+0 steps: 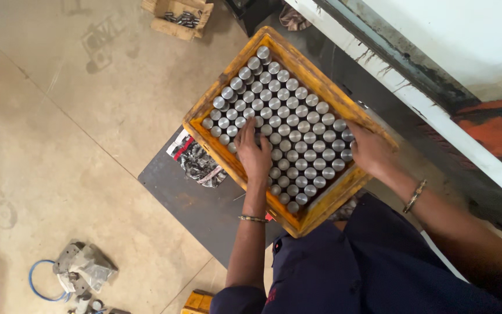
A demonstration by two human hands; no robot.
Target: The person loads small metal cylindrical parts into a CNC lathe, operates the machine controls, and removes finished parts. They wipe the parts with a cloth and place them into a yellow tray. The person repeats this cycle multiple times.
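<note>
The left hand (253,152) lies flat, gripping nothing, on upright steel cylinders (297,131) packed in the yellow crate (321,78); the right hand (370,150) (fingers spread) steadies the right-side rows, seemingly levelling them.

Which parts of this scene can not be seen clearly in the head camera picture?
- Head view: the metal cylinders under the left hand are hidden by it.
- Right hand: its fingertips at the yellow crate rim are unclear, so any grip is uncertain.
- Small parts in the cardboard box are too small, and the top edge cuts the box.
- Grey metal part with blue hose: cut by the bottom edge.
</note>
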